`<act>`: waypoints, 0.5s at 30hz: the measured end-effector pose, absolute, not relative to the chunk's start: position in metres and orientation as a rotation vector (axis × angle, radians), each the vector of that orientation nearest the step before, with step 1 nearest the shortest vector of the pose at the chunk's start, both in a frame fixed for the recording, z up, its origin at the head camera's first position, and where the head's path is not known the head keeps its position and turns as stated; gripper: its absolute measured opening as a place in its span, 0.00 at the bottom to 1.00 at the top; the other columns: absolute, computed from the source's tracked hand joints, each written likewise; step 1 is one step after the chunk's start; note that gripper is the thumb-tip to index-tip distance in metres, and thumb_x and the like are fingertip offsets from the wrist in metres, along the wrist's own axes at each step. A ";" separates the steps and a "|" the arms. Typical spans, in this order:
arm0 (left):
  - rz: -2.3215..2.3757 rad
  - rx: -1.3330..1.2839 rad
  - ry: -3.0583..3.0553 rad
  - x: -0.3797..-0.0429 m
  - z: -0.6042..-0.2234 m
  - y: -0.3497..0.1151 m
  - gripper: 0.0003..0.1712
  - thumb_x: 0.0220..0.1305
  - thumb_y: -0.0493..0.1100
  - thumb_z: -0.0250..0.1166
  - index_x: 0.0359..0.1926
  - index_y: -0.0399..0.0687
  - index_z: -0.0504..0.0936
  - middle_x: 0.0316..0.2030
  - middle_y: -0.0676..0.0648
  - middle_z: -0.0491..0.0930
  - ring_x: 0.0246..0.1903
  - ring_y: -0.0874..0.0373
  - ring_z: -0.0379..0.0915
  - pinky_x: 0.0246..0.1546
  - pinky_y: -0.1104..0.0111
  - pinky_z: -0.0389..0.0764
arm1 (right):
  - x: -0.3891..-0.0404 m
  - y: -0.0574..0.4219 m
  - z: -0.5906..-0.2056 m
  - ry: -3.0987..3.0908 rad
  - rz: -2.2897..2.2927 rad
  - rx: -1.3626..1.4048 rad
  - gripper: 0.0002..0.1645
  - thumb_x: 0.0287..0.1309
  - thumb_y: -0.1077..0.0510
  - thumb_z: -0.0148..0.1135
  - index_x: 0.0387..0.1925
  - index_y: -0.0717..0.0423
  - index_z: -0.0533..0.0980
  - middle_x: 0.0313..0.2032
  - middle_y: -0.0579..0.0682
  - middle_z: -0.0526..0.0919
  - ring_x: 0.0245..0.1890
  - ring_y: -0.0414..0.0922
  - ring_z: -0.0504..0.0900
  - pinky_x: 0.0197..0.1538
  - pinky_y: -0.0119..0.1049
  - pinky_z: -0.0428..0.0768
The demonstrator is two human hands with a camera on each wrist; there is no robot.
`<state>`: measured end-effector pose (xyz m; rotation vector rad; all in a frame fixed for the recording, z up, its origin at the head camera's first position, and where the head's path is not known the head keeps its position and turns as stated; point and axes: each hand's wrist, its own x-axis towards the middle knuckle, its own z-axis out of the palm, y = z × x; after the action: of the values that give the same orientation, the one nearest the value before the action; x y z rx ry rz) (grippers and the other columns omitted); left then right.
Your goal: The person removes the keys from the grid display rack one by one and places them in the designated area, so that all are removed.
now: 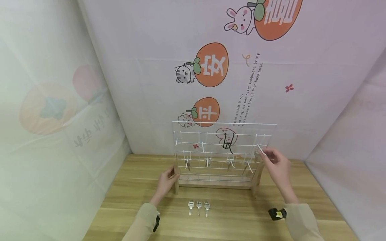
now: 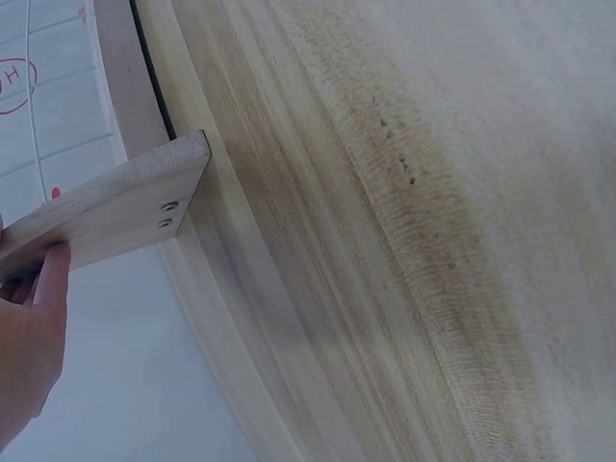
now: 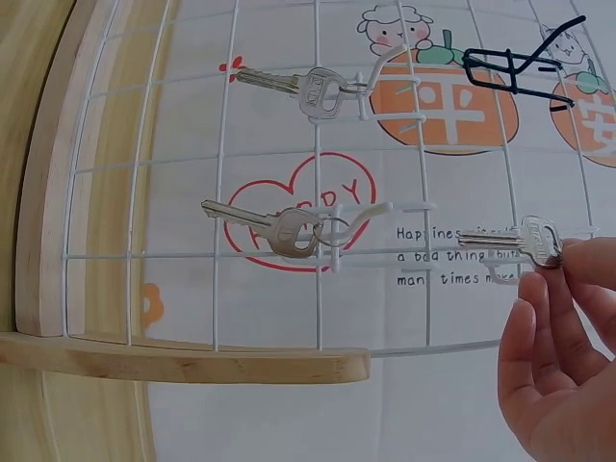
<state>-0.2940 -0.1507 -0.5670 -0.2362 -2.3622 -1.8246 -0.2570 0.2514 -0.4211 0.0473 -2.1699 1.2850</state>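
A white wire grid rack (image 1: 224,123) with wooden side supports stands upright on the table. At its left side, my left hand (image 1: 165,184) grips the wooden upright (image 2: 125,197), thumb on one face and fingers partly hidden behind it. Near the upper right hook, my right hand (image 1: 278,167) pinches a silver key (image 3: 500,239) by its head end; whether its ring is on the hook cannot be told. Several keys hang in a lower row on white hooks, among them one key (image 3: 296,231) over the printed heart and another key (image 3: 320,92) beside it.
Three loose keys (image 1: 199,207) lie side by side on the wooden table (image 1: 235,217) in front of the rack. A black hook (image 1: 228,142) and a white hook (image 1: 202,146) are on the grid's upper part. Printed cloth (image 1: 150,83) hangs behind and at both sides.
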 end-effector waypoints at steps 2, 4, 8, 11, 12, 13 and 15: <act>-1.823 -0.232 -2.363 -0.294 -0.567 -0.151 0.31 0.65 0.31 0.64 0.66 0.24 0.65 0.63 0.26 0.70 0.62 0.33 0.72 0.60 0.56 0.81 | -0.255 0.252 -0.422 -2.171 1.274 0.045 0.09 0.62 0.60 0.67 0.40 0.63 0.82 0.30 0.19 0.78 0.32 0.19 0.78 0.36 0.09 0.78; -1.820 -0.234 -2.358 -0.294 -0.567 -0.151 0.31 0.65 0.31 0.64 0.66 0.24 0.65 0.63 0.25 0.71 0.62 0.32 0.72 0.60 0.56 0.81 | -0.253 0.253 -0.422 -2.177 1.258 0.041 0.09 0.62 0.60 0.66 0.40 0.63 0.82 0.30 0.17 0.77 0.32 0.18 0.77 0.37 0.08 0.78; -1.838 -0.238 -2.348 -0.291 -0.563 -0.150 0.31 0.65 0.29 0.63 0.66 0.22 0.65 0.63 0.24 0.70 0.62 0.31 0.71 0.60 0.54 0.80 | -0.250 0.255 -0.421 -2.168 1.266 0.040 0.08 0.62 0.61 0.66 0.40 0.62 0.83 0.30 0.16 0.78 0.33 0.18 0.78 0.38 0.08 0.78; -1.858 -0.232 -2.345 -0.291 -0.562 -0.150 0.31 0.65 0.29 0.63 0.66 0.22 0.64 0.63 0.24 0.69 0.62 0.30 0.70 0.61 0.53 0.80 | -0.247 0.255 -0.420 -2.153 1.289 0.044 0.08 0.60 0.62 0.68 0.40 0.61 0.83 0.30 0.17 0.79 0.33 0.19 0.79 0.38 0.09 0.79; -1.860 -0.230 -2.347 -0.292 -0.562 -0.150 0.31 0.65 0.29 0.63 0.66 0.22 0.64 0.63 0.24 0.69 0.62 0.30 0.70 0.61 0.53 0.79 | -0.246 0.255 -0.420 -2.153 1.290 0.044 0.08 0.60 0.62 0.68 0.40 0.61 0.83 0.29 0.18 0.79 0.32 0.19 0.79 0.38 0.09 0.79; -1.863 -0.225 -2.342 -0.294 -0.566 -0.150 0.31 0.65 0.29 0.63 0.67 0.23 0.64 0.63 0.25 0.70 0.63 0.31 0.70 0.61 0.54 0.80 | -0.245 0.255 -0.419 -2.151 1.291 0.045 0.08 0.60 0.62 0.68 0.40 0.61 0.83 0.29 0.18 0.79 0.32 0.19 0.79 0.38 0.09 0.79; -1.855 -0.231 -2.347 -0.294 -0.566 -0.150 0.31 0.65 0.29 0.63 0.66 0.22 0.64 0.63 0.24 0.69 0.63 0.30 0.69 0.61 0.54 0.80 | -0.243 0.256 -0.419 -2.156 1.283 0.045 0.08 0.59 0.62 0.69 0.40 0.60 0.83 0.29 0.18 0.79 0.32 0.19 0.79 0.38 0.09 0.79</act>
<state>-0.2939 -0.1502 -0.5665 -0.2307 -2.3471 -1.8555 -0.2435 0.2557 -0.4195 0.0452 -2.1561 1.2830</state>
